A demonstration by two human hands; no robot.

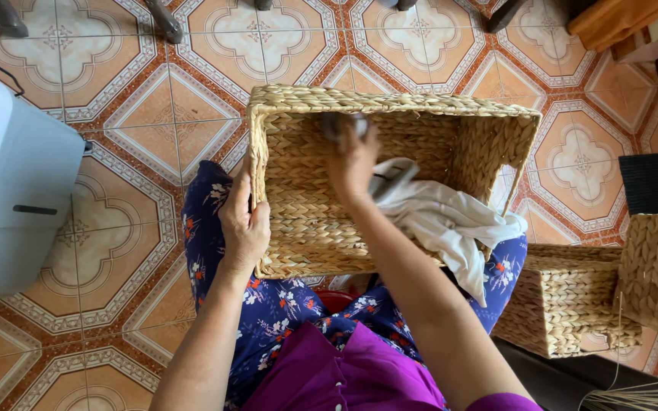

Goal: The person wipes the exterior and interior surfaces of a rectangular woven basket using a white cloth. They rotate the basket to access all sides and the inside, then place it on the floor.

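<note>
Seated person, head view. A rectangular woven basket [306, 221] rests on the lap, mouth turned up toward the camera. The left hand [244, 221] is closed over the basket's left rim, thumb outside and fingers curled onto the wall; judged from the grip, it steadies the basket so it does not slide off the knees. The right hand [352, 164] reaches inside, up against the far wall, fingers partly bent around a small grey object [343, 125] that is blurred; what the object is, and how firmly it is held, cannot be told. A white cloth [443, 224] lies just to the right of and below the right hand, draped from the basket's interior over its near right edge and hanging down. It touches the right wrist, probably lodged there to keep it within reach.

Beneath both forearms is a dark blue floral skirt [283, 304], and nearer the camera a purple top [344, 377].

The floor [146, 114] is tiled in orange and cream with a repeating lobed pattern. Well left of the left hand stands a pale grey plastic appliance [17, 183]. To the right of the right arm sit two more woven baskets [565, 301], one low and one at the frame edge, with loose fibre strands [641, 396] below them. Chair legs [165, 19] show at the far edge.
</note>
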